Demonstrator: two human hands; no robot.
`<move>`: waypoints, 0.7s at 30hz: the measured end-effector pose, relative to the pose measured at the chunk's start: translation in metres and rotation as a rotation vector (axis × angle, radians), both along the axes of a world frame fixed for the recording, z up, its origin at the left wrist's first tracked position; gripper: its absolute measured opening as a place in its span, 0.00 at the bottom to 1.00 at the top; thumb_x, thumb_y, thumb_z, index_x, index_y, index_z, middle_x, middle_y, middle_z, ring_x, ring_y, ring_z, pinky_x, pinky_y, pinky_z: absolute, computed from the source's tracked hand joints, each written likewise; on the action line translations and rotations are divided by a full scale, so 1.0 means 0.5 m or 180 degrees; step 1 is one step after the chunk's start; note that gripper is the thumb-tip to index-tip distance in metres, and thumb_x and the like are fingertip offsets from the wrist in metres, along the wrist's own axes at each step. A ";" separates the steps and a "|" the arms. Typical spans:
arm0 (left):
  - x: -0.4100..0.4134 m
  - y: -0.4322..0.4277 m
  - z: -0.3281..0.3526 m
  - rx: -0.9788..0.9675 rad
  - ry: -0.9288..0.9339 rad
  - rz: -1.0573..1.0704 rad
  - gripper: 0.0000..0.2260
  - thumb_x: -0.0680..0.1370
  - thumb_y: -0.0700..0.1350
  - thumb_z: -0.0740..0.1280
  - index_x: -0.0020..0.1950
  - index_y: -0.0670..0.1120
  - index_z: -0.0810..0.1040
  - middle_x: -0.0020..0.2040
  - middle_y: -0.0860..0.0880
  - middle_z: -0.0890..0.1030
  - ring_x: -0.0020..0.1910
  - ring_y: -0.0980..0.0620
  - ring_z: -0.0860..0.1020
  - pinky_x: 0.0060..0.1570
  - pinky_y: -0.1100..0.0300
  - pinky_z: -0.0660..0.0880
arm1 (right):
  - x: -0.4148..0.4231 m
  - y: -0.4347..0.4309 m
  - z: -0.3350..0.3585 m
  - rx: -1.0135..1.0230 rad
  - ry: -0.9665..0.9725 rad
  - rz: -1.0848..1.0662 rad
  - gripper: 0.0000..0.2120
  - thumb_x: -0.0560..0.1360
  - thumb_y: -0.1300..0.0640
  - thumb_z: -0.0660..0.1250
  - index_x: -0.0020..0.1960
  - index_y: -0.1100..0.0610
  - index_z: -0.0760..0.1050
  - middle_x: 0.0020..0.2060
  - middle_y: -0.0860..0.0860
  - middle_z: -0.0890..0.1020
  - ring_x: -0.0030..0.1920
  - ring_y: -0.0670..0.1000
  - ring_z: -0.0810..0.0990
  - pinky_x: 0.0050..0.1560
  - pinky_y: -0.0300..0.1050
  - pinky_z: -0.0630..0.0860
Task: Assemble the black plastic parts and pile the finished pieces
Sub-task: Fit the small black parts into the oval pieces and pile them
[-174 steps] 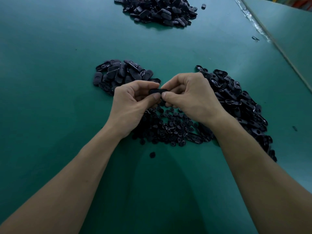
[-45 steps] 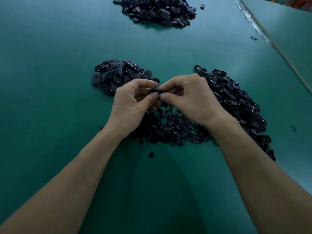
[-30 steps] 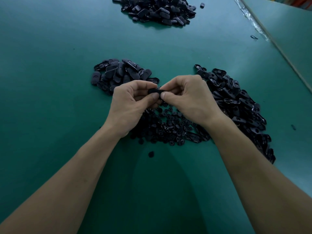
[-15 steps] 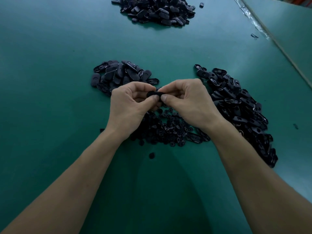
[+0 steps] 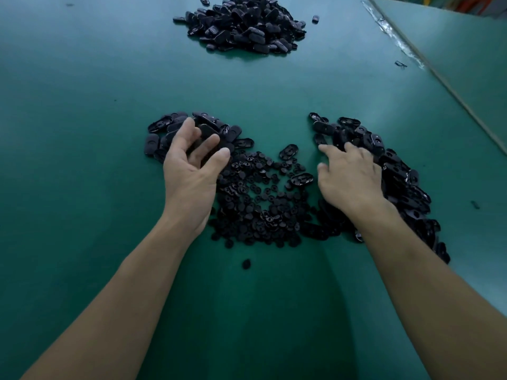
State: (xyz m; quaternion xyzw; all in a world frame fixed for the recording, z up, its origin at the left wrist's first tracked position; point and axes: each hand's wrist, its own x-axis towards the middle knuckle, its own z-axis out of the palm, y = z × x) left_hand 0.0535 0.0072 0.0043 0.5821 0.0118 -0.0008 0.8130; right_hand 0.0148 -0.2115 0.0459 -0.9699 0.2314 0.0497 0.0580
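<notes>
Left hand (image 5: 192,165) splayed over left pile (image 5: 153,141); right hand (image 5: 348,174) relaxed, touching right pile (image 5: 397,171).

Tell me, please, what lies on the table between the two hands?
Between the left hand and the right hand lies a loose heap of small black parts, with two larger oval pieces among them. The head view shows it.

Black oval caps (image 5: 234,133) left, hollow shells (image 5: 395,172) right, small round pieces (image 5: 258,204) between, finished pile (image 5: 247,26) beyond
</notes>
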 end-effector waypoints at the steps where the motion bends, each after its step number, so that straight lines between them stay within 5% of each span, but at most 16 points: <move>1: 0.000 0.001 -0.001 0.0067 -0.0023 -0.0007 0.33 0.79 0.32 0.68 0.80 0.44 0.59 0.72 0.49 0.68 0.64 0.59 0.77 0.60 0.61 0.76 | -0.001 -0.001 -0.003 -0.0063 -0.0084 0.0025 0.22 0.84 0.53 0.56 0.77 0.48 0.64 0.76 0.58 0.63 0.76 0.62 0.59 0.73 0.61 0.59; 6: -0.004 0.002 -0.005 0.0229 -0.0277 -0.0051 0.31 0.79 0.36 0.69 0.78 0.50 0.61 0.77 0.54 0.62 0.70 0.60 0.72 0.61 0.63 0.75 | 0.003 -0.004 -0.008 -0.0314 -0.0458 0.0033 0.16 0.82 0.51 0.61 0.68 0.50 0.75 0.68 0.55 0.74 0.68 0.61 0.69 0.67 0.58 0.66; 11: -0.009 0.003 -0.001 0.0401 -0.0440 -0.0220 0.14 0.78 0.35 0.70 0.60 0.49 0.78 0.58 0.51 0.81 0.58 0.55 0.80 0.61 0.56 0.77 | 0.016 -0.008 -0.010 -0.0415 -0.0841 0.0082 0.09 0.80 0.49 0.66 0.54 0.53 0.81 0.59 0.55 0.76 0.63 0.59 0.71 0.63 0.54 0.68; 14: -0.015 0.001 -0.001 0.0375 -0.0524 -0.0342 0.08 0.78 0.35 0.69 0.52 0.47 0.81 0.46 0.51 0.83 0.45 0.53 0.81 0.51 0.59 0.79 | 0.022 -0.006 -0.015 -0.0506 -0.0907 0.0185 0.10 0.81 0.50 0.66 0.54 0.56 0.81 0.57 0.56 0.78 0.62 0.60 0.72 0.61 0.54 0.70; 21: -0.017 0.002 0.001 0.0282 -0.0533 -0.0393 0.07 0.79 0.34 0.68 0.49 0.46 0.82 0.43 0.50 0.84 0.42 0.53 0.81 0.47 0.61 0.79 | 0.023 -0.002 -0.018 -0.0538 -0.1111 0.0400 0.10 0.83 0.56 0.62 0.57 0.61 0.79 0.57 0.57 0.78 0.61 0.59 0.72 0.61 0.52 0.70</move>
